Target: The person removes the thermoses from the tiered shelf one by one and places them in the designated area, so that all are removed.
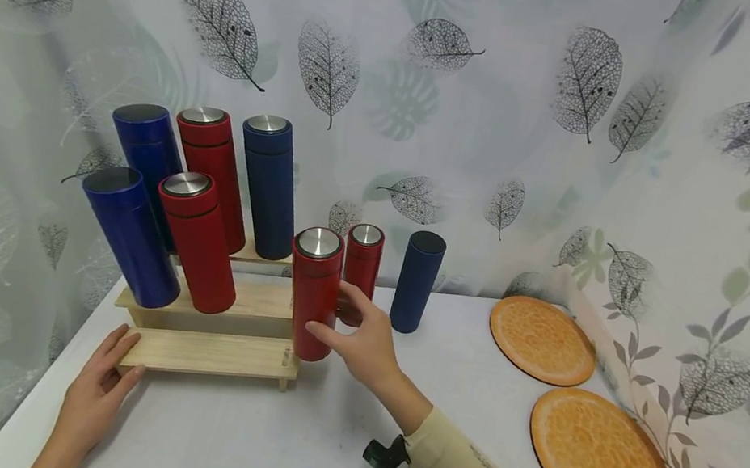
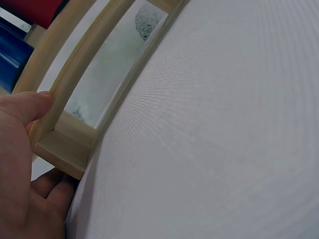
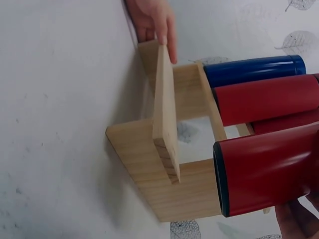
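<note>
A red flask (image 1: 312, 298) with a silver lid is held upright in my right hand (image 1: 364, 338), thumb and fingers on either side of its body. It hangs at the right end of the stepped wooden rack (image 1: 212, 353), and its dark base (image 3: 221, 179) shows in the right wrist view. My left hand (image 1: 93, 394) grips the left end of the rack's lowest step, thumb (image 2: 40, 103) on the front edge and other fingers at the end panel. Another red flask (image 1: 199, 247) and a blue flask (image 1: 133, 238) stand on the middle step.
Along the top step are a blue flask (image 1: 147, 141), a red flask (image 1: 212, 167) and a navy flask (image 1: 269, 189). Behind my right hand stand a smaller red flask (image 1: 364, 257) and a navy flask (image 1: 417, 282). Two round orange-brown mats (image 1: 600, 462) lie at the right.
</note>
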Action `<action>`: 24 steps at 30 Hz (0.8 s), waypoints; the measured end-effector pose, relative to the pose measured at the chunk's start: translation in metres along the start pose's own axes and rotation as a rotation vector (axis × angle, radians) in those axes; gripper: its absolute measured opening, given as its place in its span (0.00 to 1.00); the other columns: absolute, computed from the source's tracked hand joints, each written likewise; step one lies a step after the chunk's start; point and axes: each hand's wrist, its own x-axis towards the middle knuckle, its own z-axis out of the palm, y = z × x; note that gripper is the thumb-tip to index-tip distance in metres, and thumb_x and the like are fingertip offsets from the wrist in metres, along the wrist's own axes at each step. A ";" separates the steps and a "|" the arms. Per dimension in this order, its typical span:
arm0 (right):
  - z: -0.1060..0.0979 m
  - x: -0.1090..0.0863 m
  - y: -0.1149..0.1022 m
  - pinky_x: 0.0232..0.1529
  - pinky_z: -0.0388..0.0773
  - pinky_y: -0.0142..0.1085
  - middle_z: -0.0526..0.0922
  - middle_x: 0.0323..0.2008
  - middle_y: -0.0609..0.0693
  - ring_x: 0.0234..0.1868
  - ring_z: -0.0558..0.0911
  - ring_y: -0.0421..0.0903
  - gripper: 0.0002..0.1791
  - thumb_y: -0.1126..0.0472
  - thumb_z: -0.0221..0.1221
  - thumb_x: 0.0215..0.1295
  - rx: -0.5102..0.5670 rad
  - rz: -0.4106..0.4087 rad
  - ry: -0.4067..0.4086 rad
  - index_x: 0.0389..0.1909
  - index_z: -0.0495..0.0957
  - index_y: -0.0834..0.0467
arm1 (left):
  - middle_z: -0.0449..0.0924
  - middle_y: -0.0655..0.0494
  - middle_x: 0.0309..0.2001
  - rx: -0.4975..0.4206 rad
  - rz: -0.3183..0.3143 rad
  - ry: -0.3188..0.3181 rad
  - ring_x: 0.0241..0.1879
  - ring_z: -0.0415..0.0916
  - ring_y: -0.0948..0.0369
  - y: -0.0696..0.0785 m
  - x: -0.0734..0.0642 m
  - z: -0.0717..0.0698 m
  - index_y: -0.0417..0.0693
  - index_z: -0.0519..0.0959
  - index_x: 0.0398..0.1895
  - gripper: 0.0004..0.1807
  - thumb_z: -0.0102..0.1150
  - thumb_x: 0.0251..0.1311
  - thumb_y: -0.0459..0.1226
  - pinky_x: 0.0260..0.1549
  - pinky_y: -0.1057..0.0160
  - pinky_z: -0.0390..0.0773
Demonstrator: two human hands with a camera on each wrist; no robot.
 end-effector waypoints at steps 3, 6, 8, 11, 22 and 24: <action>-0.005 -0.001 0.003 0.59 0.85 0.54 0.88 0.58 0.45 0.58 0.86 0.45 0.34 0.55 0.78 0.65 -0.012 -0.009 0.006 0.72 0.79 0.47 | 0.56 0.38 0.84 -0.003 0.000 0.002 0.67 0.52 0.89 0.000 0.000 0.000 0.39 0.70 0.80 0.32 0.65 0.77 0.33 0.56 0.89 0.61; -0.010 -0.002 0.004 0.58 0.85 0.56 0.88 0.58 0.45 0.57 0.86 0.46 0.34 0.54 0.78 0.66 -0.022 -0.009 0.015 0.72 0.79 0.47 | 0.56 0.38 0.84 -0.012 0.001 0.003 0.68 0.52 0.88 0.000 -0.001 0.000 0.39 0.70 0.80 0.32 0.65 0.77 0.32 0.57 0.89 0.62; -0.014 -0.003 0.004 0.59 0.85 0.55 0.88 0.58 0.44 0.57 0.86 0.45 0.35 0.54 0.78 0.65 -0.030 -0.003 0.023 0.72 0.78 0.48 | 0.56 0.38 0.84 -0.019 0.000 0.002 0.68 0.53 0.88 -0.001 0.000 0.000 0.39 0.70 0.80 0.32 0.65 0.76 0.32 0.57 0.88 0.62; -0.020 -0.005 0.004 0.60 0.85 0.53 0.87 0.59 0.45 0.58 0.86 0.46 0.36 0.55 0.78 0.65 -0.032 0.005 0.031 0.73 0.78 0.49 | 0.55 0.39 0.84 -0.010 -0.007 -0.003 0.67 0.52 0.89 0.000 0.000 0.000 0.39 0.69 0.81 0.32 0.65 0.77 0.33 0.57 0.89 0.61; -0.040 -0.005 0.007 0.62 0.84 0.51 0.87 0.61 0.49 0.59 0.86 0.50 0.35 0.59 0.79 0.64 -0.036 -0.027 0.065 0.72 0.78 0.51 | 0.54 0.40 0.85 0.019 -0.035 -0.015 0.69 0.51 0.88 -0.001 0.000 -0.001 0.41 0.68 0.82 0.33 0.65 0.78 0.36 0.57 0.89 0.60; -0.043 -0.005 0.007 0.62 0.84 0.52 0.87 0.60 0.48 0.59 0.86 0.50 0.34 0.58 0.79 0.65 -0.043 -0.033 0.073 0.71 0.79 0.51 | 0.55 0.40 0.85 0.021 -0.031 -0.014 0.68 0.51 0.89 0.000 0.000 -0.001 0.41 0.69 0.81 0.33 0.65 0.78 0.36 0.56 0.89 0.60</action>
